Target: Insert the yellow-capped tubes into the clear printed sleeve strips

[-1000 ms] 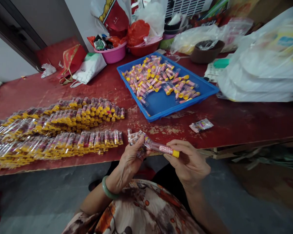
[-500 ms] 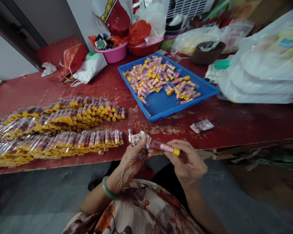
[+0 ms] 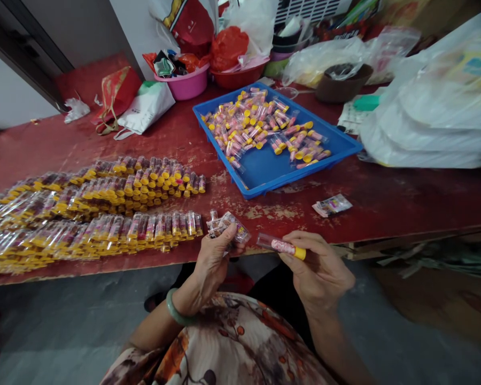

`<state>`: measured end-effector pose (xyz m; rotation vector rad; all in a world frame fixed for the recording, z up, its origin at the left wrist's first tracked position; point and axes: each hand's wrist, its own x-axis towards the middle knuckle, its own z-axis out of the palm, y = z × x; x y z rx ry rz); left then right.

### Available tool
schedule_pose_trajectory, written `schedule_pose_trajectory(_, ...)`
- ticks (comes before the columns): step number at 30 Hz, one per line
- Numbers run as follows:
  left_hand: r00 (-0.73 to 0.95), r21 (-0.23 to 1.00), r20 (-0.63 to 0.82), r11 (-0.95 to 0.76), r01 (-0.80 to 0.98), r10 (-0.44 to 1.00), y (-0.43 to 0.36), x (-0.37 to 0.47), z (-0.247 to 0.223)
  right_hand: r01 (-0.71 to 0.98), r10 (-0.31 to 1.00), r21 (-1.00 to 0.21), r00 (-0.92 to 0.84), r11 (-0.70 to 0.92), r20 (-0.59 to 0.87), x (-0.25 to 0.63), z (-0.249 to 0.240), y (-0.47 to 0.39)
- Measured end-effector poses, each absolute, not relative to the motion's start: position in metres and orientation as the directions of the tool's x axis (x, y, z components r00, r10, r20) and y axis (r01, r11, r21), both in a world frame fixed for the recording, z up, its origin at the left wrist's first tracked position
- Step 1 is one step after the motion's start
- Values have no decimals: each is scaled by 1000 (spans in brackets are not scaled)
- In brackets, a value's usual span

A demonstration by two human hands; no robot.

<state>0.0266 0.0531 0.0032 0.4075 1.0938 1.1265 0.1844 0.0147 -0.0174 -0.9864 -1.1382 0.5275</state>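
Capped tube [image 3: 282, 246] in the right hand [image 3: 323, 270], printed packets [image 3: 239, 230] in the left [image 3: 213, 259]

In the head view, the two hands face each other over the near edge of the red table [image 3: 176, 141]. The right hand pinches the tube narrowly by its yellow cap; the clear end points left, with pink-and-white filling beside the cap. The left thumb presses down on the fanned packets, and the fingers beneath are mostly hidden, so how many packets are held cannot be told. A small gap separates tube and packets. The print is too small to read.

A jade-green bangle [image 3: 175, 307] circles the left wrist. To the left, stacked rows of yellow-capped tubes [image 3: 104, 230] are cut off by the picture's edge. Farther back, a blue tray [image 3: 264, 174] holds a heap of pink-filled tubes [image 3: 246, 120] (many overlap, hiding those beneath). Near the right hand, a separate bunch of packets [image 3: 332, 205] lies flat on the table.

At the far side stand a pink basin [image 3: 186, 86], a red basin [image 3: 238, 79] and a brown bowl [image 3: 342, 88], their contents hard to make out. On the right, a plastic-covered stack [image 3: 433, 144] runs out of view.
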Motion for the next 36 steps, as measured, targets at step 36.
schedule_pose_trajectory(36,63,787,-450,429,-444,891,44,33,6,-337,956,-923,155,-185,-249,158,-19,25)
